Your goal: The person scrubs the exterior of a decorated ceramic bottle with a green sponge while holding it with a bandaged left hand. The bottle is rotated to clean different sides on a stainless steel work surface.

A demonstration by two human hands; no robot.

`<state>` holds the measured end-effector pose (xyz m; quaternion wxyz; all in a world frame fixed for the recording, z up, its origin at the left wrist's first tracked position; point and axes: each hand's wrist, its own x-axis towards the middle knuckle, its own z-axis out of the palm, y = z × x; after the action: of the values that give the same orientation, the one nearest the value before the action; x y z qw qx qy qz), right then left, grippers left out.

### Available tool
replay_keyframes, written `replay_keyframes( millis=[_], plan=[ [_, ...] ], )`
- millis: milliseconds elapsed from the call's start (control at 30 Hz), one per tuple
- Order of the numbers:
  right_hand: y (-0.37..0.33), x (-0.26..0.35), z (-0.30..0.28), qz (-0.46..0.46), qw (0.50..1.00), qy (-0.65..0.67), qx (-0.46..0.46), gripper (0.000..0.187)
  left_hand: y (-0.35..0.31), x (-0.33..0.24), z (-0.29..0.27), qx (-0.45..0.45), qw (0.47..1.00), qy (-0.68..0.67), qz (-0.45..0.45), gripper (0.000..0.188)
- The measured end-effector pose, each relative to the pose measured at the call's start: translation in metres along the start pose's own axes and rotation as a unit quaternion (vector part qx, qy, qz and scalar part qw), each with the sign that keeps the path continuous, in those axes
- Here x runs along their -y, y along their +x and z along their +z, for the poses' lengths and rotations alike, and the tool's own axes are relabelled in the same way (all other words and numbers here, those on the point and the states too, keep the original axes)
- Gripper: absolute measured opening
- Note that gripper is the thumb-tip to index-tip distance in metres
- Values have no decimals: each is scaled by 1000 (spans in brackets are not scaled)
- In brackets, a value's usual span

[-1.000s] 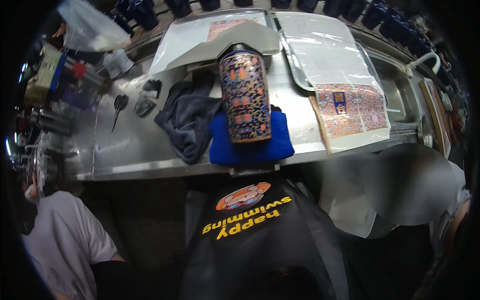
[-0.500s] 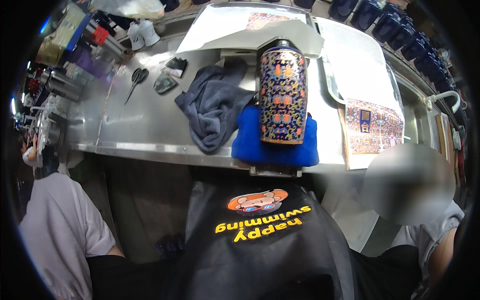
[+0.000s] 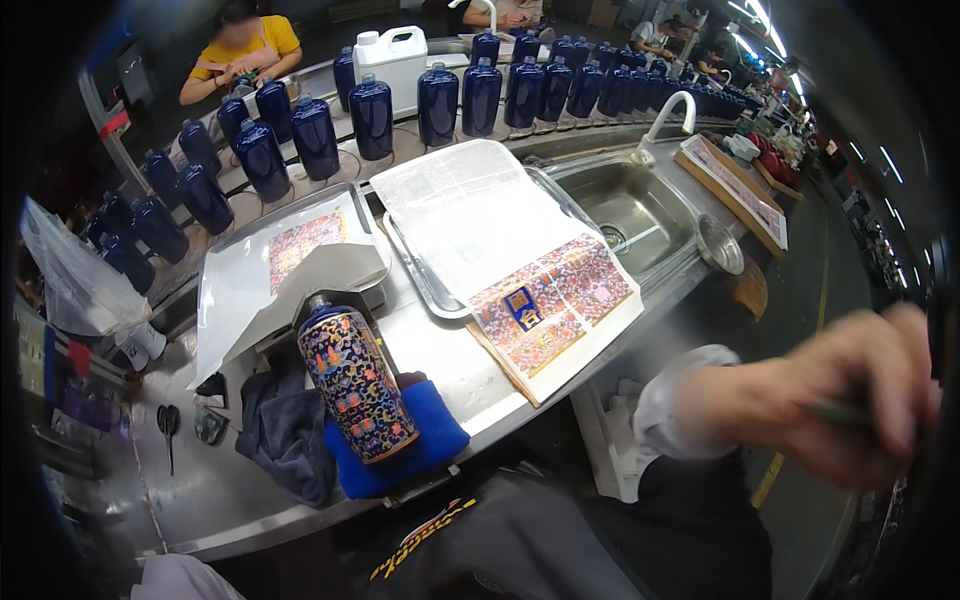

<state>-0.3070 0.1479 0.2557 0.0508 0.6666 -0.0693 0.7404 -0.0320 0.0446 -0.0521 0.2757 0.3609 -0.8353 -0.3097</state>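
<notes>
My right hand (image 3: 850, 395) is raised at the right, out past the bench edge and blurred. Its fingers are curled, and a small dark green thing shows between them, too smeared to name. My left hand is out of view; only a pale sleeve (image 3: 185, 580) shows at the lower left. A dark blue bottle covered in a colourful floral pattern (image 3: 355, 385) lies tilted on a folded blue towel (image 3: 435, 420), its neck pointing away. Beside it is a crumpled grey towel (image 3: 285, 430). Printed floral sheets (image 3: 560, 300) lie on the bench to the right of the bottle.
Scissors (image 3: 168, 430) lie at the left. Metal trays (image 3: 425, 275) hold sheets. Behind stand several plain blue bottles (image 3: 437, 105) and a white jug (image 3: 390, 70). A sink (image 3: 640, 215) with a white tap (image 3: 672, 115) is at the right. A co-worker (image 3: 245, 55) sits across.
The view has swung to the right, bringing the sink, bottle rows and other people into sight. My right hand has come into view, raised at the right. The patterned bottle still rests on the blue towel.
</notes>
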Motion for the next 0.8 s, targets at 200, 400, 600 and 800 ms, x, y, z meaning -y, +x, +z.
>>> replay_keyframes(
  millis=[200,400,600,800],
  plan=[
    [-179,-104,8,545,821,-85,144,28,-3,12,7,0,1000,5,-20,53],
    [-228,-121,34,379,896,-113,200,24,-5,11,7,-7,1000,5,-20,50],
    [-219,-130,43,273,929,-110,226,23,10,-17,-26,-44,997,-25,59,47],
    [-221,-118,45,164,926,-154,303,31,11,-100,-133,-109,932,-50,342,44]
  ],
)
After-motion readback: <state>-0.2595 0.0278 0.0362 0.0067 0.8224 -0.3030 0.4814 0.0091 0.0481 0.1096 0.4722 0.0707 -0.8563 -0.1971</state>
